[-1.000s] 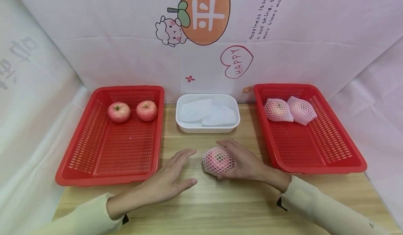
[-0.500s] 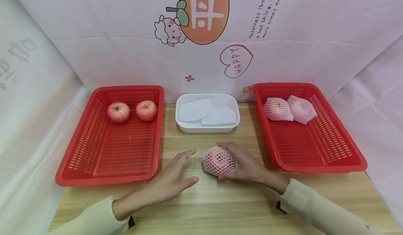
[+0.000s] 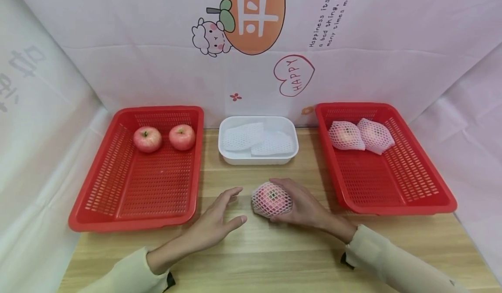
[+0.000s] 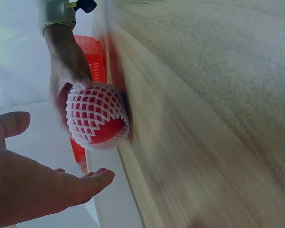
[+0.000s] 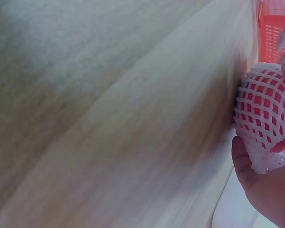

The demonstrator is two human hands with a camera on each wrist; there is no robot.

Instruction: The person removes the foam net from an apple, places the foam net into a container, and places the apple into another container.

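Note:
An apple in a white foam net (image 3: 270,200) sits on the table between the hands. My right hand (image 3: 302,206) grips it from the right, thumb near and fingers behind. In the left wrist view the netted apple (image 4: 96,114) shows a bare red patch low on its side. The right wrist view has the netted apple (image 5: 265,107) against the palm. My left hand (image 3: 213,224) is held apart to the left of it, thumb and fingers spread, with nothing in them.
A red basket (image 3: 135,223) on the left holds two bare apples (image 3: 182,137). The right red basket (image 3: 400,209) holds two netted apples (image 3: 347,136). Between them stands a white tray (image 3: 259,161) with foam nets (image 3: 244,137). A printed cloth (image 3: 164,66) hangs behind.
My left wrist and sleeve have shifted slightly to the right, and the left fingers look a little more bent. My right hand stays on the netted apple, which has hardly moved.

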